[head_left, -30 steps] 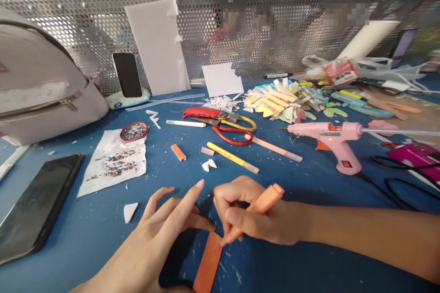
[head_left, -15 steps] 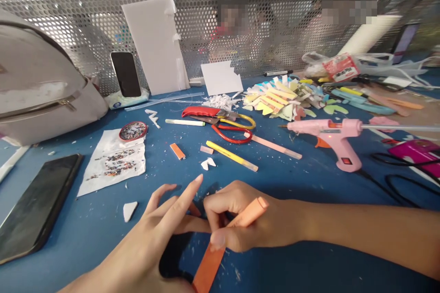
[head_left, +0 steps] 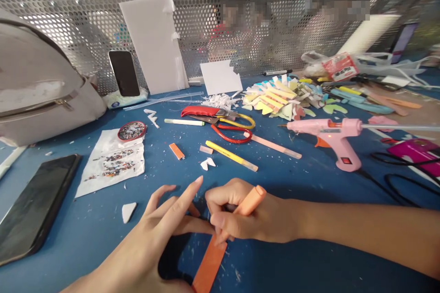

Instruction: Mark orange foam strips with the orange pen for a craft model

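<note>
A flat orange strip (head_left: 210,266) lies on the blue table in front of me. My right hand (head_left: 237,213) is closed around an orange marker pen (head_left: 252,199), held tilted with its lower end against the strip's upper end. Left of the strip, my left hand (head_left: 160,233) has its fingers spread; one fingertip reaches the strip's upper end, and the thumb side is by its lower end, with the thumb tip out of view. Beyond my hands lie a short orange piece (head_left: 177,151), a yellow pen (head_left: 231,155) and a notched white scrap (head_left: 207,163).
Scissors (head_left: 233,132) lie mid-table, with a pink glue gun (head_left: 330,135) to the right. Paper scraps (head_left: 278,98) are heaped behind. On the left are a phone (head_left: 39,206), a paper with beads (head_left: 117,169) and a backpack (head_left: 44,87). A perforated metal panel (head_left: 195,18) stands behind.
My right hand has lifted slightly, and the marker pen sits more upright, uncovering more of the strip's upper end. My left hand stays nearly still.
</note>
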`<act>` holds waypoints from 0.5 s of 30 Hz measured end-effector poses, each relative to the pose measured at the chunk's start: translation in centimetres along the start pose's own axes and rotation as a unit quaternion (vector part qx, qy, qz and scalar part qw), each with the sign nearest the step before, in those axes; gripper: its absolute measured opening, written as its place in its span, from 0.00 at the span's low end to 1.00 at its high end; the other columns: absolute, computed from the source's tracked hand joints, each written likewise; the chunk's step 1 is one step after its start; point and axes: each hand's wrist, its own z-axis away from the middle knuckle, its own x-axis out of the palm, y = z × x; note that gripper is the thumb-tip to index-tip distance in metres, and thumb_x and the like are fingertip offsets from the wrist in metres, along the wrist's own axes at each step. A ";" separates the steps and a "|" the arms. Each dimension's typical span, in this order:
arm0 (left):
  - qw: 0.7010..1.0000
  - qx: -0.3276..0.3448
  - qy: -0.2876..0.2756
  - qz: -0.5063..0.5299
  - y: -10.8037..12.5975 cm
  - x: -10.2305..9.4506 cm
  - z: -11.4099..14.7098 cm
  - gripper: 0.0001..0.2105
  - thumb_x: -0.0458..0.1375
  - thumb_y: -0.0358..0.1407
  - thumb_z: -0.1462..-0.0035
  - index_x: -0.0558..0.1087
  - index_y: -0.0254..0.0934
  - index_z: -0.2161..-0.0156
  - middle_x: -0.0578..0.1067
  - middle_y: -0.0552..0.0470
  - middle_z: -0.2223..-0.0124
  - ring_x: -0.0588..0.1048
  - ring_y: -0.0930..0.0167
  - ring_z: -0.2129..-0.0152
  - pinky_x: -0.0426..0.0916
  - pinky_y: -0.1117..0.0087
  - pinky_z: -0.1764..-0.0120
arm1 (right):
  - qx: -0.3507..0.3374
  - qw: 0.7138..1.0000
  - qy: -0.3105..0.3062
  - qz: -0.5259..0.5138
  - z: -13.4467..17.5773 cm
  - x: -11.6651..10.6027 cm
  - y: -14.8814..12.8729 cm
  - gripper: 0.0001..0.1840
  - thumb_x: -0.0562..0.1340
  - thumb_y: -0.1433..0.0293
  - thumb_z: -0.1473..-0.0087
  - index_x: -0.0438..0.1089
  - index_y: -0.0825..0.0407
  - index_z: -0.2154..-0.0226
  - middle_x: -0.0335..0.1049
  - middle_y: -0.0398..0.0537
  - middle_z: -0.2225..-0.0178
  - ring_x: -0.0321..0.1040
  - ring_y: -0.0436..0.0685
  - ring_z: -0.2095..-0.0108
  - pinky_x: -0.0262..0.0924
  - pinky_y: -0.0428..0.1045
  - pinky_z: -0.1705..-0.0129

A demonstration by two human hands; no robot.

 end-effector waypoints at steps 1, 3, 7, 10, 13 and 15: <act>1.000 -0.003 0.002 -0.003 0.0 0.0 0.0 0.70 0.78 0.29 0.59 0.26 0.59 0.29 0.76 0.61 0.40 0.65 0.66 0.37 0.34 0.58 0.31 | 0.005 1.000 0.000 0.009 0.0 0.0 0.0 0.20 0.61 0.57 0.39 0.62 0.52 0.75 0.70 0.43 0.78 0.67 0.50 0.77 0.56 0.42 0.76; 1.000 -0.008 0.008 -0.005 0.0 0.1 0.1 0.71 0.78 0.29 0.60 0.27 0.59 0.29 0.76 0.61 0.40 0.66 0.64 0.37 0.35 0.57 0.31 | 0.009 0.999 0.003 0.032 0.0 0.0 0.1 0.19 0.63 0.57 0.40 0.64 0.52 0.74 0.70 0.43 0.77 0.65 0.50 0.77 0.54 0.42 0.77; 1.000 0.005 0.010 0.013 0.0 0.1 0.0 0.71 0.78 0.27 0.61 0.28 0.58 0.29 0.76 0.60 0.40 0.68 0.68 0.40 0.31 0.60 0.31 | -0.033 0.998 0.007 0.051 0.0 0.0 0.2 0.22 0.56 0.59 0.36 0.59 0.52 0.79 0.67 0.43 0.80 0.64 0.49 0.79 0.55 0.44 0.76; 1.000 0.006 0.008 0.024 0.0 0.1 -0.2 0.72 0.78 0.25 0.63 0.27 0.59 0.29 0.77 0.60 0.40 0.69 0.68 0.42 0.30 0.59 0.32 | -0.037 0.999 -0.004 0.031 0.0 0.0 0.1 0.24 0.52 0.61 0.34 0.58 0.51 0.81 0.65 0.43 0.82 0.65 0.50 0.80 0.58 0.45 0.76; 1.000 0.001 0.008 0.026 0.0 0.1 -0.1 0.72 0.78 0.25 0.63 0.28 0.60 0.29 0.77 0.60 0.41 0.70 0.67 0.42 0.32 0.56 0.31 | -0.007 1.000 0.003 -0.002 0.0 0.1 -0.1 0.24 0.53 0.59 0.34 0.60 0.52 0.80 0.65 0.42 0.83 0.64 0.49 0.81 0.58 0.44 0.76; 1.000 0.003 0.008 0.022 0.0 0.1 0.0 0.72 0.78 0.26 0.62 0.27 0.60 0.29 0.77 0.60 0.41 0.69 0.66 0.41 0.33 0.54 0.31 | 0.008 1.000 0.007 -0.018 0.0 0.0 -0.2 0.21 0.56 0.58 0.36 0.61 0.52 0.77 0.67 0.42 0.81 0.66 0.50 0.80 0.58 0.43 0.76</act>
